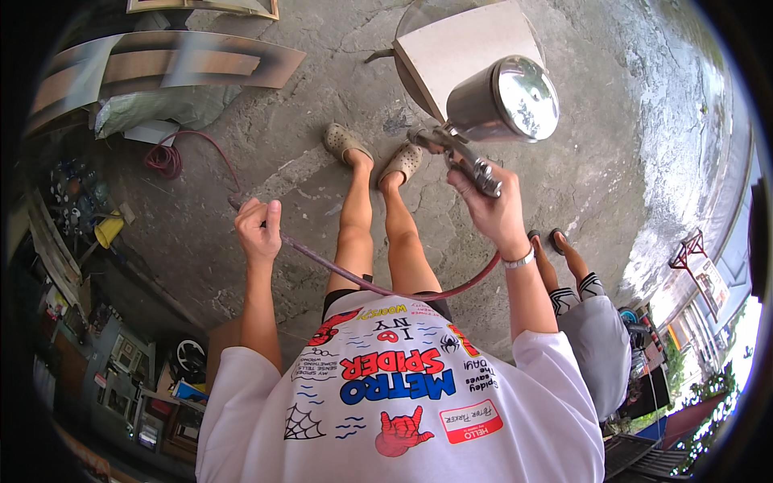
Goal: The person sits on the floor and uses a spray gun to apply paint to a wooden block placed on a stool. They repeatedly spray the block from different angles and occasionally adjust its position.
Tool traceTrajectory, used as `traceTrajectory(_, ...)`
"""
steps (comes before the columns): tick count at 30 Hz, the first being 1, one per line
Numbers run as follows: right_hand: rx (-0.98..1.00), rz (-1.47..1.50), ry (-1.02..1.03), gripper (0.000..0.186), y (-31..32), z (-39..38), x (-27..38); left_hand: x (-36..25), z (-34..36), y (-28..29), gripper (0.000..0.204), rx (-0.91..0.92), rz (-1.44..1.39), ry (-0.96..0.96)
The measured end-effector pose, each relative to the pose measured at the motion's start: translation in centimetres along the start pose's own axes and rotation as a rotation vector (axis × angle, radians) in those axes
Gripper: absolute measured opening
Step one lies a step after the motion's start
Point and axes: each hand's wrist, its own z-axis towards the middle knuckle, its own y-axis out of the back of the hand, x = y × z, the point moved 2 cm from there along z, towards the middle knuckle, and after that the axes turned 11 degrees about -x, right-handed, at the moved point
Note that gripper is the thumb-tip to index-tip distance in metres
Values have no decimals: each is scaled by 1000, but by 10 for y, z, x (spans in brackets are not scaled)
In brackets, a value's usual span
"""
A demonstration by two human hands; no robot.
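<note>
My right hand (pixel 499 209) is closed around the handle of a silver spray gun (pixel 465 157), which carries a shiny metal cup (pixel 491 101). My left hand (pixel 256 225) is closed on a dark red air hose (pixel 338 270) at hip height. The hose loops across in front of my white printed shirt toward the right hand; beyond my left hand it runs down to a coil (pixel 165 161) on the floor. A pale square board (pixel 439 48) lies on a round support beyond my feet, partly hidden behind the cup.
Long wooden panels (pixel 266 68) and plastic sheeting (pixel 141 117) are at the upper left. Cluttered shelves and a yellow bucket (pixel 109 229) line the left side. Another person (pixel 588 338) in grey stands close on my right. A red metal frame (pixel 688 249) is farther right.
</note>
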Motion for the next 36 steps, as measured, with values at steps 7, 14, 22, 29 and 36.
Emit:
traceTrajectory(7,-358,-250,-93,43,56,63,-62,-5,2,-1,47,-6,6,-5)
traceTrajectory(14,-595,-393,-159,57,124,125,-97,-27,3,-19,46,42,-17,-1)
traceTrajectory(22,-872,-473,-118,53,147,139,-105,-32,8,-26,46,18,-45,-11)
traceTrajectory(29,-463,-323,-213,51,87,87,-79,-9,9,-11,47,-16,-32,3)
traceTrajectory(36,-259,-167,-154,35,26,44,-26,5,10,8,47,-38,12,0)
